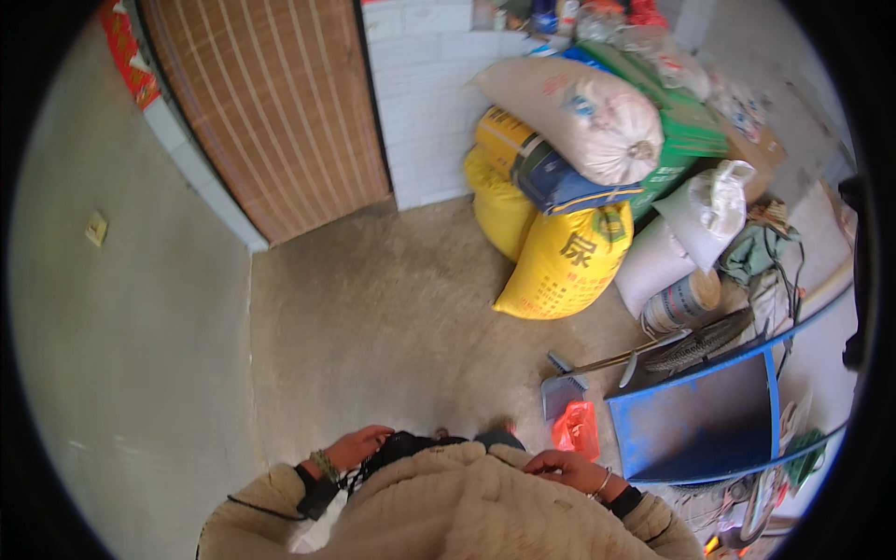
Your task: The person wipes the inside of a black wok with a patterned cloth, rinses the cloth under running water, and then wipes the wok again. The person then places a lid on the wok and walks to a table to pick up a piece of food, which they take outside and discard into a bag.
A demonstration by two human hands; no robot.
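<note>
My left hand (pixel 358 446) rests beside a black item (pixel 400 448), perhaps cloth or a bag, at the left edge of the beige fleece jacket (pixel 462 497). Whether its fingers grip that item cannot be made out. My right hand (pixel 572 470) is at the jacket's right side with fingers curled by the hem; its fingertips are partly hidden. A red plastic bag (pixel 576 430) lies on the floor just beyond my right hand, against a grey dustpan (pixel 562 397).
Yellow woven sacks (pixel 567 266) carry a blue-and-yellow bag (pixel 553 168) and a large white sack (pixel 574 112). At right stands a blue metal cart (pixel 693 420). A brown striped door curtain (pixel 280 105) hangs ahead, beside a white tiled wall (pixel 427 105).
</note>
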